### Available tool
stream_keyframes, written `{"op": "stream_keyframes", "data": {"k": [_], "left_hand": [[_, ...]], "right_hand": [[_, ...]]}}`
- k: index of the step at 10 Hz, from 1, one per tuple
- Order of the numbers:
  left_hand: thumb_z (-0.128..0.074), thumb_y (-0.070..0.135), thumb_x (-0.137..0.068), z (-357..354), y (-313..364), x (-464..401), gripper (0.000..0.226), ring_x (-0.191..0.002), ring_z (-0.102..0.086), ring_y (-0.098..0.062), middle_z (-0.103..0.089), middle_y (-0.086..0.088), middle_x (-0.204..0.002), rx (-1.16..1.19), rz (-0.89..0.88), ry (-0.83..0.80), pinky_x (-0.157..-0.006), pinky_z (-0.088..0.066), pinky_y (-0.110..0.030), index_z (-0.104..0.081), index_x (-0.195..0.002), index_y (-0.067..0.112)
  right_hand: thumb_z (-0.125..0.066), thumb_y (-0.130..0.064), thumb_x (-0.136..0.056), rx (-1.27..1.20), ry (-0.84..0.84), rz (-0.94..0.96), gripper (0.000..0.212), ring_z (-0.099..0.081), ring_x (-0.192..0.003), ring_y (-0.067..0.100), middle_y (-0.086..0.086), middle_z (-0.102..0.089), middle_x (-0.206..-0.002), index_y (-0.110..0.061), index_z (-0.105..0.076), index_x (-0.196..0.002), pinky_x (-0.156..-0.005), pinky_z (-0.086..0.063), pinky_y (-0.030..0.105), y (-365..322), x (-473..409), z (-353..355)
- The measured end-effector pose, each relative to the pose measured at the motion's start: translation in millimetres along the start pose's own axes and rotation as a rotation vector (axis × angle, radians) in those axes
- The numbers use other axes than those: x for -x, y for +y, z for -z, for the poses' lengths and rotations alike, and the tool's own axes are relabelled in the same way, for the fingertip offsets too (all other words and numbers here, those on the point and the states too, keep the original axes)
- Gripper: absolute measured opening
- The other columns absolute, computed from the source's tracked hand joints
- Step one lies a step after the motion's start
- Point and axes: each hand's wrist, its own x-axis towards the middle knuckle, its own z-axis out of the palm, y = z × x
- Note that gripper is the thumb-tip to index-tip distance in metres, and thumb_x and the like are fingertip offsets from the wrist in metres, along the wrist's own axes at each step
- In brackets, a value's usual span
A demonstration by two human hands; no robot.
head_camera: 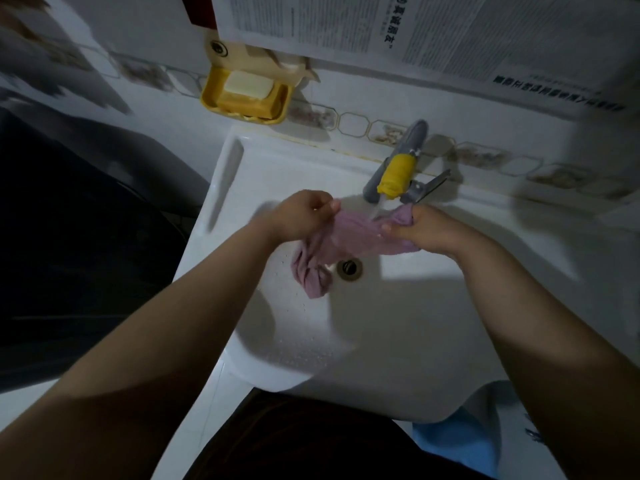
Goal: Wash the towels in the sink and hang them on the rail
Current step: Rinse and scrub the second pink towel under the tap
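A pink towel (349, 239) is stretched over the white sink (398, 327), under a thin stream of water from the grey tap (394, 168) wrapped in yellow. My left hand (301, 216) grips the towel's left end. My right hand (422, 228) grips its right end close to the tap. A bunched tail of the towel hangs down to the left of the drain (349, 268). No rail is in view.
A yellow soap dish (213, 95) with a pale soap bar hangs on the tiled wall at the upper left. Printed paper sheets (450, 32) cover the wall above the tap. A dark appliance (69, 237) stands left of the sink. Something blue (464, 441) lies on the floor at lower right.
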Motion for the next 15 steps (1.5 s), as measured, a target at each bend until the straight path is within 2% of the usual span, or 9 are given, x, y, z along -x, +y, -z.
{"op": "stream_keyframes", "data": {"k": [1, 2, 4, 5, 8, 10, 11, 13, 15], "left_hand": [[-0.038, 0.037, -0.102, -12.0, 3.9, -2.7, 0.040, -0.065, -0.040, -0.013, -0.045, -0.002, -0.069, 0.228, 0.126, 0.124, -0.056, -0.033, -0.019, -0.045, -0.072, 0.012], [-0.044, 0.038, -0.100, -31.3, 16.4, -13.0, 0.041, -0.064, -0.044, -0.017, -0.050, -0.005, -0.068, 0.532, 0.273, 0.295, -0.063, -0.039, -0.027, -0.050, -0.068, 0.013], [-0.038, 0.039, -0.101, -59.8, 49.1, -24.5, 0.044, -0.072, -0.056, -0.024, -0.055, -0.013, -0.067, 1.283, 0.604, 0.197, -0.068, -0.046, -0.029, -0.054, -0.078, 0.006], [-0.042, 0.037, -0.099, -71.4, 62.6, -19.5, 0.034, -0.055, -0.057, -0.018, -0.058, -0.005, -0.064, 1.125, 0.614, 0.153, -0.047, -0.049, -0.021, -0.056, -0.078, 0.014], [-0.058, 0.037, -0.089, -81.8, 67.6, -20.7, 0.031, -0.046, -0.051, -0.019, -0.057, -0.010, -0.060, 1.231, 0.695, 0.172, -0.047, -0.042, -0.022, -0.056, -0.073, 0.010], [-0.046, 0.030, -0.099, -67.4, 54.0, -32.6, 0.030, -0.110, -0.057, -0.028, -0.058, -0.016, -0.116, 1.149, 0.698, 0.311, -0.084, -0.049, -0.035, -0.058, -0.113, 0.006], [-0.053, 0.041, -0.094, -77.4, 63.8, -19.9, 0.037, -0.067, -0.058, -0.028, -0.061, -0.015, -0.079, 1.259, 0.758, 0.175, -0.052, -0.047, -0.031, -0.061, -0.079, 0.008], [-0.040, 0.037, -0.101, -56.8, 58.7, -18.1, 0.035, -0.062, -0.054, -0.019, -0.053, -0.008, -0.075, 1.245, 0.657, 0.257, -0.053, -0.045, -0.025, -0.052, -0.077, 0.014], [-0.046, 0.045, -0.097, -57.3, 46.1, -2.0, 0.046, -0.059, -0.056, -0.021, -0.064, -0.018, -0.078, 1.158, 0.544, -0.150, -0.055, -0.047, -0.025, -0.067, -0.085, 0.006]], "right_hand": [[-0.047, -0.022, -0.099, -0.442, 0.162, -0.056, 0.026, -0.062, -0.082, 0.035, 0.026, -0.063, -0.090, -0.004, -0.064, -0.090, -0.081, -0.051, 0.039, -9.4, -3.9, -8.6], [-0.047, -0.016, -0.097, -0.661, 0.381, -0.085, 0.025, -0.059, -0.068, 0.026, 0.012, -0.063, -0.076, -0.017, -0.056, -0.074, -0.071, -0.050, 0.038, -27.1, -8.3, -23.4], [-0.054, -0.055, -0.086, -0.252, 0.570, 0.037, 0.049, -0.063, -0.060, 0.025, 0.003, -0.060, -0.055, -0.015, -0.052, -0.058, -0.058, -0.050, 0.032, -56.4, -7.2, -71.2], [-0.061, -0.043, -0.082, -0.380, 0.724, 0.001, 0.032, -0.065, -0.083, 0.036, 0.019, -0.067, -0.083, -0.012, -0.060, -0.074, -0.075, -0.052, 0.045, -53.5, -20.5, -52.5], [-0.055, -0.029, -0.084, -0.435, 0.714, -0.079, 0.025, -0.058, -0.075, 0.025, 0.008, -0.061, -0.075, -0.017, -0.045, -0.064, -0.071, -0.047, 0.035, -50.0, -15.0, -46.7], [-0.053, -0.050, -0.085, -0.342, 0.668, -0.003, 0.046, -0.059, -0.066, 0.030, 0.008, -0.057, -0.060, -0.012, -0.050, -0.057, -0.064, -0.049, 0.038, -61.0, -8.3, -74.7], [-0.054, -0.048, -0.070, -0.308, 0.671, -0.118, 0.035, -0.065, -0.078, 0.036, 0.011, -0.065, -0.075, -0.013, -0.055, -0.068, -0.071, -0.054, 0.049, -45.5, -25.0, -51.8], [-0.051, -0.048, -0.091, -0.195, 0.685, -0.044, 0.045, -0.062, -0.075, 0.032, 0.016, -0.065, -0.076, -0.008, -0.058, -0.072, -0.068, -0.049, 0.036, -59.7, -12.8, -73.2], [-0.053, -0.029, -0.094, -0.063, 0.481, -0.134, 0.031, -0.061, -0.073, 0.031, 0.008, -0.059, -0.072, -0.015, -0.051, -0.067, -0.063, -0.043, 0.030, -26.7, -22.7, -30.7]]}}
